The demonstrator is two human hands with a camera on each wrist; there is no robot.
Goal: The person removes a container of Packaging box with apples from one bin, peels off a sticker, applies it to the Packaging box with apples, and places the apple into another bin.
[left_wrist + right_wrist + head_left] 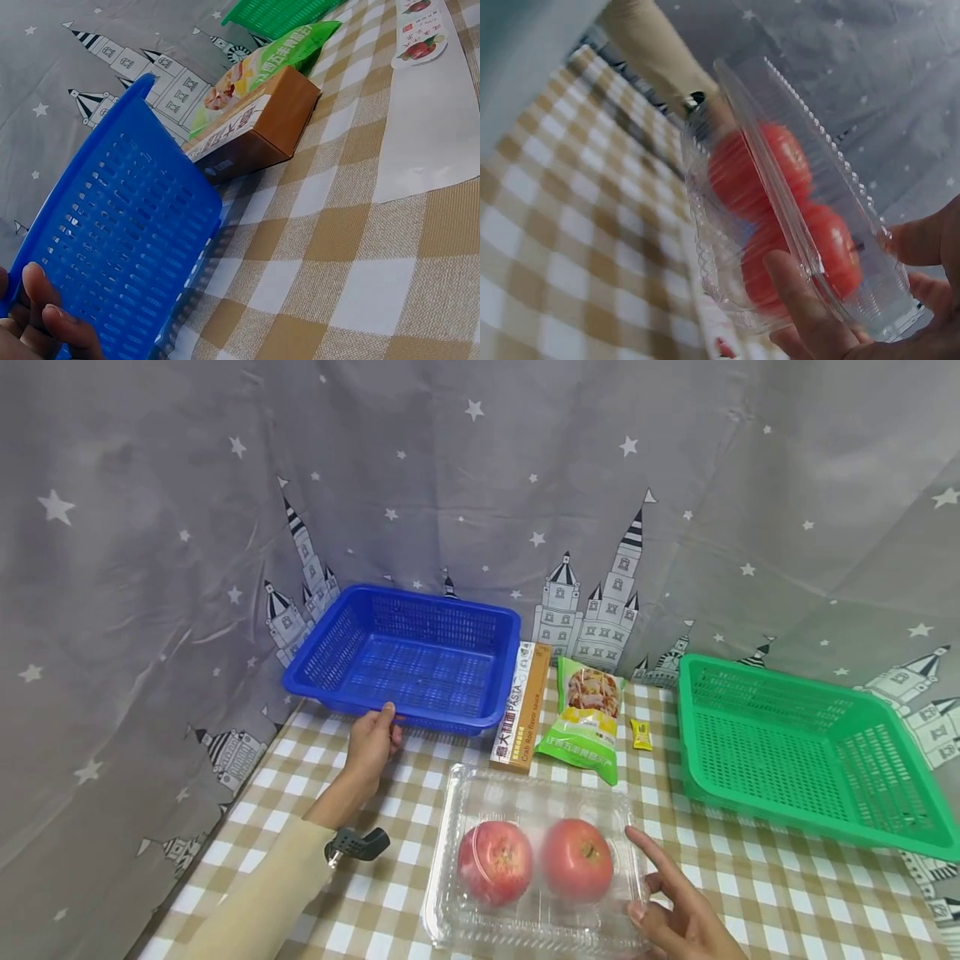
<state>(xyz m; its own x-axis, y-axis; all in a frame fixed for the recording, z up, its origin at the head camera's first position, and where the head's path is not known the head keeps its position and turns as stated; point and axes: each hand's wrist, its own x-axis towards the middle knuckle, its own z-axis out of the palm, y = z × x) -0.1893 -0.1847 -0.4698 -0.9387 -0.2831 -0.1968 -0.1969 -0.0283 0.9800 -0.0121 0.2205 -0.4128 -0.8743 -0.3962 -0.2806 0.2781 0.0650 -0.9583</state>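
Note:
My left hand (371, 745) holds the near rim of an empty blue plastic basket (420, 720), thumb on top; in the left wrist view the fingers (67, 330) curl against its slotted wall. A clear lidded plastic box (540, 935) with two red apples inside, a left apple (495, 862) and a right apple (577, 860), is in the near middle of the head view. My right hand (678, 902) grips the box by its right side. The right wrist view has its thumb and fingers on opposite faces of the box (817, 112), over the tablecloth.
Right of the blue basket lie a pasta box (521, 706), a green food packet (588, 718) and a small yellow packet (641, 734). A green basket (795, 827) stands far right. A white sheet with fruit pictures (431, 135) lies on the checked cloth. Grey curtains (480, 485) hang behind.

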